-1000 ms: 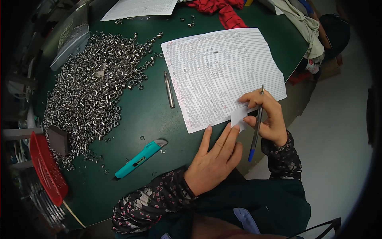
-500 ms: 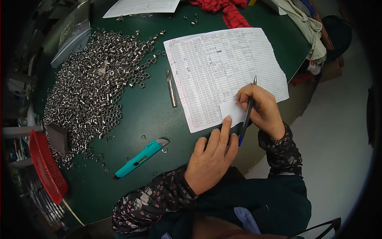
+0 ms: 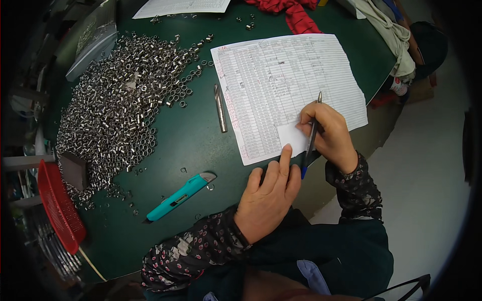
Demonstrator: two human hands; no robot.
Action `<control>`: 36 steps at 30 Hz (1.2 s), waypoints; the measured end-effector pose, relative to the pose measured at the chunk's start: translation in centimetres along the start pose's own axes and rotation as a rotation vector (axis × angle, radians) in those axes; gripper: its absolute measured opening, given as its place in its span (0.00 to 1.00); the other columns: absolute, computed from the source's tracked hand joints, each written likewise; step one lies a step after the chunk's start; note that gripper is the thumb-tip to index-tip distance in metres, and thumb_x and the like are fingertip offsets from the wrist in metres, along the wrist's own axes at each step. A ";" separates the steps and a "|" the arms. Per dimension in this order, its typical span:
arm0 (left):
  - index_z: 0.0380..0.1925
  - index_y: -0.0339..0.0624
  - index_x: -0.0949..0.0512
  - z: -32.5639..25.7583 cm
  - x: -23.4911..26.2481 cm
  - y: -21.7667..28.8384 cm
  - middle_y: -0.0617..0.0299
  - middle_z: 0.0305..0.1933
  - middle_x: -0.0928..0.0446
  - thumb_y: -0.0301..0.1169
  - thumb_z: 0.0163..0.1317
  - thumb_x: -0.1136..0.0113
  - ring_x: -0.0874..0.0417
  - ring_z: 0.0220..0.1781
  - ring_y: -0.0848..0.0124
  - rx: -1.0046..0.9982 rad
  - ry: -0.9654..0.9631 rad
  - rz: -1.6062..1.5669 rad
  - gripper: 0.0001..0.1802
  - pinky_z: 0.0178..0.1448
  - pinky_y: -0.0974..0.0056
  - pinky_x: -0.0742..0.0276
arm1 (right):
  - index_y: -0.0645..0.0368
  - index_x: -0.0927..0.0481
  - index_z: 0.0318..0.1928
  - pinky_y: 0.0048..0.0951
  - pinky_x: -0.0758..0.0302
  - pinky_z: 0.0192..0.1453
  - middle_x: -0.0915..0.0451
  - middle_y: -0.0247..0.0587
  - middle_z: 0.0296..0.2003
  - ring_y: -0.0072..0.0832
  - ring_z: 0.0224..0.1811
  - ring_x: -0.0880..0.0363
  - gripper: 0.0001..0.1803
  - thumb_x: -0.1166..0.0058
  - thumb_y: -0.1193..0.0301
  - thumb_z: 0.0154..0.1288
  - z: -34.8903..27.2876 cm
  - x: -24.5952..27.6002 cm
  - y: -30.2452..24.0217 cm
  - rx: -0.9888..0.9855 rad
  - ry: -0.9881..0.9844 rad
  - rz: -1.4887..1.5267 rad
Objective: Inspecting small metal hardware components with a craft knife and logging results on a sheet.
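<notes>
My right hand [image 3: 326, 131] is closed around a dark pen [image 3: 312, 140]. The pen's metal end points away from me, and its blue end points toward me. Under that hand is a small blank white slip [image 3: 290, 136], lying on the lower part of a large printed sheet [image 3: 301, 75]. My left hand [image 3: 267, 195] lies with its fingers extended, the index fingertip pressing the slip's near edge. To the left of my left hand, a teal utility knife [image 3: 182, 196] rests on the green table. A metal drill-like bit [image 3: 220, 108] lies left of the sheet.
A big heap of small metal rings [image 3: 115, 110] spreads over the table's left side. Beside it are a red basket [image 3: 60, 208], a dark block [image 3: 73, 170] and a clear plastic bag [image 3: 93, 45]. Red cloth [image 3: 301, 19] and another printed sheet [image 3: 181, 6] lie at the back.
The view has shifted slightly. My right hand and the pen have moved a little left relative to the sheet; my left index finger stays on the slip.
</notes>
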State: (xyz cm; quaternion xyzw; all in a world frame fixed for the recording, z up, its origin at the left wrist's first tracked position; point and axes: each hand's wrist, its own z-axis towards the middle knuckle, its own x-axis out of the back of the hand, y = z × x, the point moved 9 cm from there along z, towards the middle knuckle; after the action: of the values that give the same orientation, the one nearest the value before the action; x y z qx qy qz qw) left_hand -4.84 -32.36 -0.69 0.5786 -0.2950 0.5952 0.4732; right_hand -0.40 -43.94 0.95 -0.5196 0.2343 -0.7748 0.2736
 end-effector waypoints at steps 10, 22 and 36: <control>0.51 0.32 0.36 -0.1 -0.1 0.4 0.48 0.59 0.41 0.41 0.44 0.43 0.34 0.44 0.69 -0.045 0.015 0.134 0.34 0.48 0.66 0.40 | 0.61 0.32 0.24 0.26 0.36 0.26 0.32 0.37 0.21 0.28 0.23 0.33 0.13 0.40 0.79 0.41 -0.4 1.9 0.6 -0.041 0.194 0.012; 0.50 0.33 0.34 -0.2 0.1 0.6 0.50 0.59 0.40 0.40 0.46 0.45 0.35 0.46 0.70 -0.041 0.041 0.162 0.32 0.53 0.62 0.42 | 0.61 0.35 0.36 0.13 0.45 0.26 0.32 0.31 0.20 0.13 0.22 0.41 0.29 0.68 0.44 0.62 -0.9 -1.7 2.2 -0.296 0.025 0.739; 0.51 0.35 0.35 -0.1 0.0 0.3 0.53 0.60 0.41 0.41 0.46 0.44 0.38 0.52 0.67 -0.006 -0.035 0.112 0.32 0.61 0.50 0.48 | 0.61 0.31 0.28 0.15 0.43 0.26 0.34 0.29 0.21 0.13 0.22 0.39 0.24 0.65 0.51 0.63 -1.0 -1.8 2.5 -0.345 0.039 0.702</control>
State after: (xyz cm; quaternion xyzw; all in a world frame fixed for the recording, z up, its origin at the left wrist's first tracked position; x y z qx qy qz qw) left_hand -5.12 -32.35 -0.66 0.5700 -0.3368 0.6097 0.4358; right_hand -0.33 -44.47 -2.25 -0.4312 0.5297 -0.5933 0.4260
